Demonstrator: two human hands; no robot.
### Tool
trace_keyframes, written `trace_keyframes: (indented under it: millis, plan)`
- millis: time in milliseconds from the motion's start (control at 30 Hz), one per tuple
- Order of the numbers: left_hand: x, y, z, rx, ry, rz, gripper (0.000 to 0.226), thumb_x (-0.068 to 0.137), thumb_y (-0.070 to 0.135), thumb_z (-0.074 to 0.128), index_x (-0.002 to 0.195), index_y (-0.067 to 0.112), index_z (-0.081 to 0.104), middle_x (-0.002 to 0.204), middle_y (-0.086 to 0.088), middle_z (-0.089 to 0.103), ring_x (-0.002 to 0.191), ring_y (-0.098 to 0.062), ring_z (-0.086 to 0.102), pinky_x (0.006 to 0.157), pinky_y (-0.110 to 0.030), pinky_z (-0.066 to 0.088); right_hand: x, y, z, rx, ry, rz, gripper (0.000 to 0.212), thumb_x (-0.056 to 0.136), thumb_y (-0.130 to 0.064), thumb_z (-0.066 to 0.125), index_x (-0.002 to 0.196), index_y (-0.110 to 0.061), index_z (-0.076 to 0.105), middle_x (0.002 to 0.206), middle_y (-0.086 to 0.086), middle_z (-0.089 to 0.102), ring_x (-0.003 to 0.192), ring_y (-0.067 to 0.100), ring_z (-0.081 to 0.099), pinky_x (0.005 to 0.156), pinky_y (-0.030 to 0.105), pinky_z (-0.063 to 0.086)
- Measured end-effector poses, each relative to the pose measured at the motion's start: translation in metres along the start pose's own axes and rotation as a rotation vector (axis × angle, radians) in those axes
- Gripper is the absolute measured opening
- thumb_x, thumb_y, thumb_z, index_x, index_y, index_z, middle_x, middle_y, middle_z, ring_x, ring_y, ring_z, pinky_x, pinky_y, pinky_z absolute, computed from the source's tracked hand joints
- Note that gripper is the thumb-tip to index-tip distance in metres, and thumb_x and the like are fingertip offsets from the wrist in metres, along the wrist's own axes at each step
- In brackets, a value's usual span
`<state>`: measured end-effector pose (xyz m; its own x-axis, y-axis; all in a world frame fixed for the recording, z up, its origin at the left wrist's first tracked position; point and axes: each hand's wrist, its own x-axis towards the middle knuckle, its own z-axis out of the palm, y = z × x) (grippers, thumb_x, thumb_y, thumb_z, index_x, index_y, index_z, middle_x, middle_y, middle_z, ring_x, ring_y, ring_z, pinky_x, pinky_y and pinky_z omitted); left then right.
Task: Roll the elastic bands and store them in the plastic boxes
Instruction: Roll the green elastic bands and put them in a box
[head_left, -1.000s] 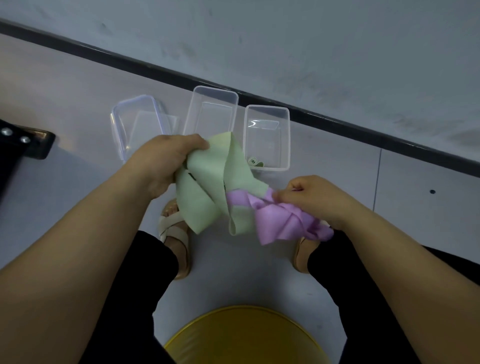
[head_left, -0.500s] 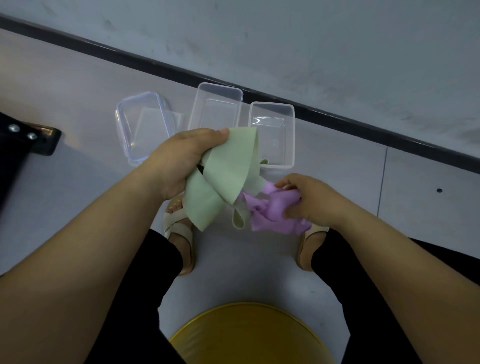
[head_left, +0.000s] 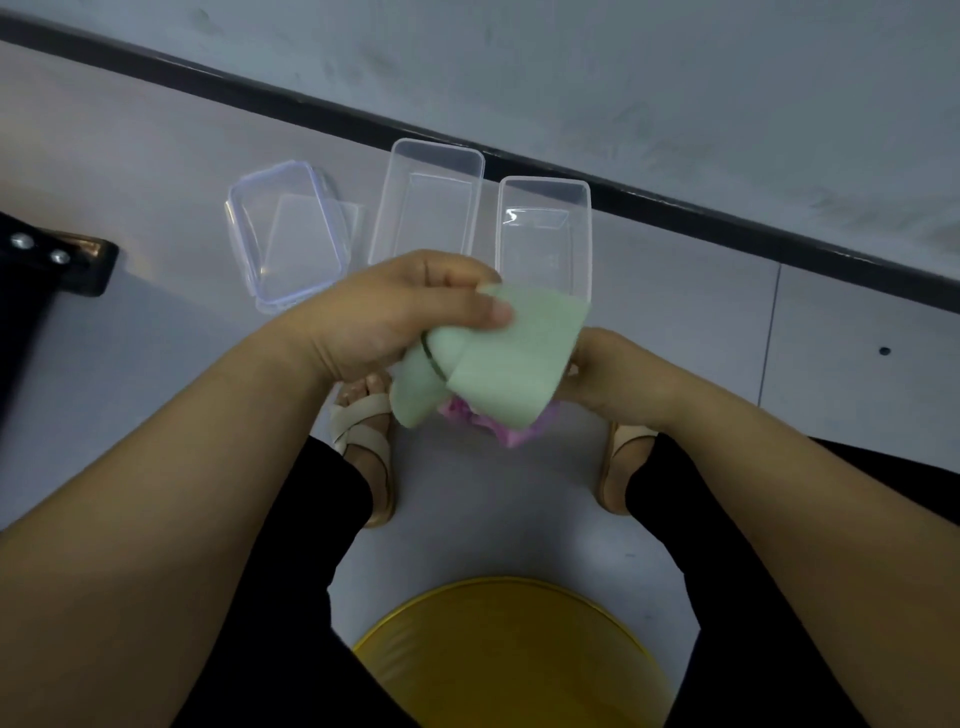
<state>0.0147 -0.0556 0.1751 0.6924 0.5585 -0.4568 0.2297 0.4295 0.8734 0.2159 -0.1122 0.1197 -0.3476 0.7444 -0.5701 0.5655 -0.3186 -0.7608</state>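
My left hand (head_left: 395, 317) grips a pale green elastic band (head_left: 498, 364), thumb pressed on its top edge. The band is folded over and covers most of a purple elastic band (head_left: 511, 434), which peeks out below it. My right hand (head_left: 618, 374) is behind the green band on the right, its fingers hidden, holding the bundle. Two clear plastic boxes stand open on the floor beyond my hands: a middle box (head_left: 431, 202) and a right box (head_left: 545, 228).
A clear lid with a blue seal (head_left: 285, 234) lies left of the boxes. A black object with screws (head_left: 57, 260) sits at the far left. A dark skirting strip (head_left: 727, 223) runs along the wall. A yellow stool (head_left: 509, 654) is between my knees, sandalled feet (head_left: 363, 431) below the hands.
My left hand has carried the green band rightward over the purple one, covering it. My hands have come closer together.
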Motion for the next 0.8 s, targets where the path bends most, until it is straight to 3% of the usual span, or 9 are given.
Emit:
trace_keyframes:
  millis: [100,167,267,367,467,533,600,700,800]
  plan:
    - [-0.001,0.003,-0.017,0.1,0.217,-0.051,0.025,0.067,0.037,0.069,0.066,0.012,0.064,0.064,-0.004,0.058,0.058,-0.014,0.054,0.059,-0.022,0.044,-0.004,-0.005,-0.002,0.071,0.077,-0.029,0.015,0.088,-0.018,0.062,0.098,-0.028,0.065,0.091,-0.015,0.067,0.082,-0.01,0.061,0.077,0.008,0.045]
    - [-0.002,0.0,-0.029,0.356,0.323,-0.151,0.04,0.077,0.043,0.066,0.076,0.003,0.062,0.074,-0.015,0.059,0.068,-0.021,0.054,0.071,-0.033,0.045,-0.006,-0.01,-0.006,0.194,0.124,-0.02,0.007,0.086,-0.026,0.065,0.091,-0.03,0.066,0.08,-0.016,0.07,0.074,-0.009,0.063,0.071,0.009,0.05]
    - [-0.002,-0.01,-0.037,0.735,0.234,-0.321,0.04,0.086,0.042,0.061,0.062,0.011,0.058,0.066,-0.005,0.058,0.068,-0.018,0.053,0.07,-0.031,0.042,-0.008,-0.017,-0.009,0.28,0.17,0.004,0.025,0.074,-0.049,0.064,0.088,-0.029,0.065,0.075,-0.017,0.071,0.07,-0.003,0.065,0.066,0.015,0.05]
    - [-0.002,-0.019,-0.035,0.922,0.046,-0.405,0.031,0.084,0.04,0.064,0.065,0.016,0.06,0.068,0.001,0.059,0.07,-0.016,0.055,0.067,-0.03,0.043,-0.007,-0.019,-0.008,0.426,0.182,0.027,0.04,0.064,-0.056,0.062,0.09,-0.025,0.067,0.089,-0.003,0.074,0.084,0.013,0.069,0.084,0.034,0.053]
    - [-0.002,-0.02,-0.032,0.902,-0.049,-0.391,0.028,0.075,0.036,0.074,0.095,0.02,0.064,0.092,0.002,0.068,0.093,-0.018,0.063,0.089,-0.035,0.048,-0.007,-0.02,-0.007,0.495,0.166,0.016,0.038,0.068,-0.056,0.061,0.088,-0.026,0.071,0.095,0.003,0.073,0.09,0.021,0.068,0.095,0.042,0.049]
    - [-0.002,-0.018,-0.031,0.817,-0.061,-0.397,0.054,0.07,0.03,0.079,0.116,0.028,0.051,0.108,0.01,0.06,0.105,-0.012,0.057,0.088,-0.026,0.047,-0.007,-0.021,-0.005,0.441,0.114,0.008,0.042,0.07,-0.063,0.059,0.092,-0.028,0.07,0.097,0.006,0.072,0.093,0.024,0.067,0.096,0.046,0.046]
    - [-0.001,-0.017,-0.031,0.73,-0.077,-0.396,0.096,0.053,0.041,0.083,0.135,0.034,0.033,0.126,0.015,0.046,0.118,-0.008,0.046,0.093,-0.023,0.041,-0.009,-0.024,-0.002,0.414,0.093,0.007,0.045,0.071,-0.063,0.058,0.093,-0.026,0.069,0.103,0.011,0.07,0.094,0.024,0.065,0.097,0.047,0.044]
    - [0.003,-0.019,-0.025,0.569,-0.029,-0.328,0.128,0.036,0.058,0.079,0.146,0.037,0.017,0.138,0.019,0.038,0.126,-0.004,0.039,0.101,-0.024,0.035,-0.01,-0.028,-0.002,0.431,0.092,0.011,0.037,0.072,-0.053,0.055,0.092,-0.025,0.069,0.102,0.01,0.07,0.091,0.019,0.064,0.097,0.043,0.046]
    - [0.009,-0.018,-0.014,0.551,0.138,-0.203,0.117,0.039,0.064,0.076,0.142,0.041,0.025,0.129,0.021,0.04,0.12,-0.002,0.041,0.095,-0.019,0.034,-0.01,-0.029,-0.006,0.395,0.093,0.008,0.039,0.071,-0.054,0.055,0.094,-0.025,0.069,0.097,0.005,0.072,0.089,0.016,0.065,0.092,0.038,0.048]
